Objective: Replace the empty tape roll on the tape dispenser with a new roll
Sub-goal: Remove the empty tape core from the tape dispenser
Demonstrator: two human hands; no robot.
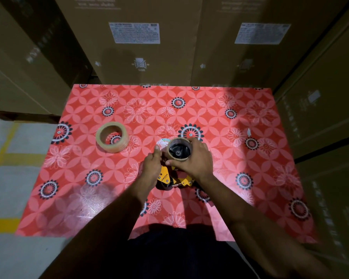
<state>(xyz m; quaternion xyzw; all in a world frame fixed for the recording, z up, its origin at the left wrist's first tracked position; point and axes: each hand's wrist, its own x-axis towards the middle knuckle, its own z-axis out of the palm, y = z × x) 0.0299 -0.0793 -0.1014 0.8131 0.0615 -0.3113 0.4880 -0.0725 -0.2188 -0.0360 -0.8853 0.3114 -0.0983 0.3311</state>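
Two bare hands worked at the centre of the red floral-patterned table (pixel 250 178). Nearest lay the yellow-and-black handheld tape dispenser (pixel 170 179), its body on the table surface and partly hidden under the wrists. Just beyond it, the right hand (pixel 193 158) was closed around the outer rim of the brown cardboard empty tape core (pixel 178 149), which sat on the dispenser's black hub (pixel 178 152). The left hand (pixel 152 164) was pressed against the near-left side of the dispenser frame beside the core; whether its fingers were clamped on the frame could not be determined.

The fresh roll of beige packing tape (pixel 112 136) lay flat on the table, farther away and to the left, well apart from both hands.

Probable faults from this position:
- The core could bind on the hub if drawn off at an angle.
- The dispenser could slide or tip if the left hand's bracing was loose.
- The cutting blade was not visible; a slipping hand could meet it.

Stacked brown cardboard cartons (pixel 133 57) closed off the far side.
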